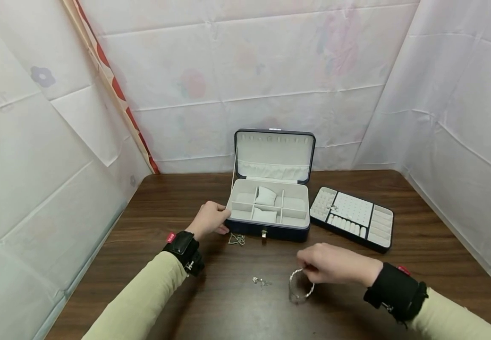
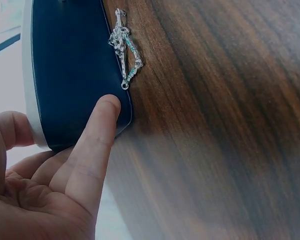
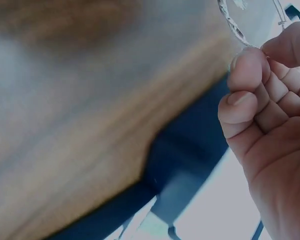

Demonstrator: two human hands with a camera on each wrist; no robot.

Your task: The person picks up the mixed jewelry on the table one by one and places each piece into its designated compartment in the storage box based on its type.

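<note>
My right hand [image 1: 328, 264] pinches a silver twisted bangle [image 1: 291, 283] between thumb and fingertips, and the ring hangs over the table. In the right wrist view the bangle [image 3: 232, 22] shows at the top edge, above the curled fingers. My left hand [image 1: 209, 219] grips the left front corner of an open navy jewelry box [image 1: 285, 233], with the thumb at the white rim and one finger stretched along the front face [image 2: 70, 75]. A silver chain [image 1: 236, 239] lies against the box's front, near that finger. Another small silver piece of jewelry [image 1: 261, 281] lies left of the bangle.
The box's lid [image 1: 275, 148] stands upright, and two white cushions [image 1: 266, 196] sit in its compartments. To the right lies a removable tray [image 1: 351, 208] with ring rolls, holding a small silver piece. White curtains [image 1: 271, 71] close off the back and sides of the wooden table [image 1: 165, 198].
</note>
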